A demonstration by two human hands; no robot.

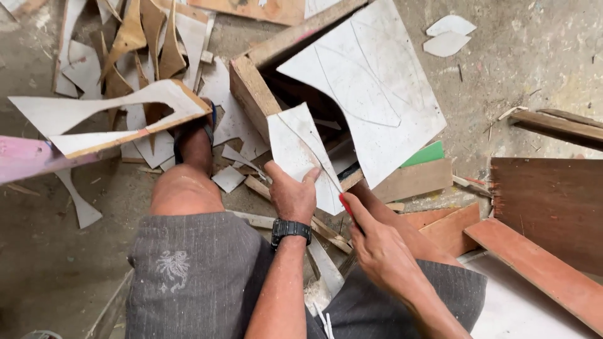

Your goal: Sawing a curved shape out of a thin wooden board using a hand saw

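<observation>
At centre frame, a white-faced plywood offcut (pixel 300 150) is pinched at its lower edge by the left hand (pixel 292 194), thumb and fingers closed on it. Just right, the right hand (pixel 383 251) is wrapped around a red-handled cutting tool (pixel 346 204), its tip set against the offcut's lower right edge. The pencilled curve should be followed closely, and the sheet braced against the wooden box (pixel 251 94) behind.
</observation>
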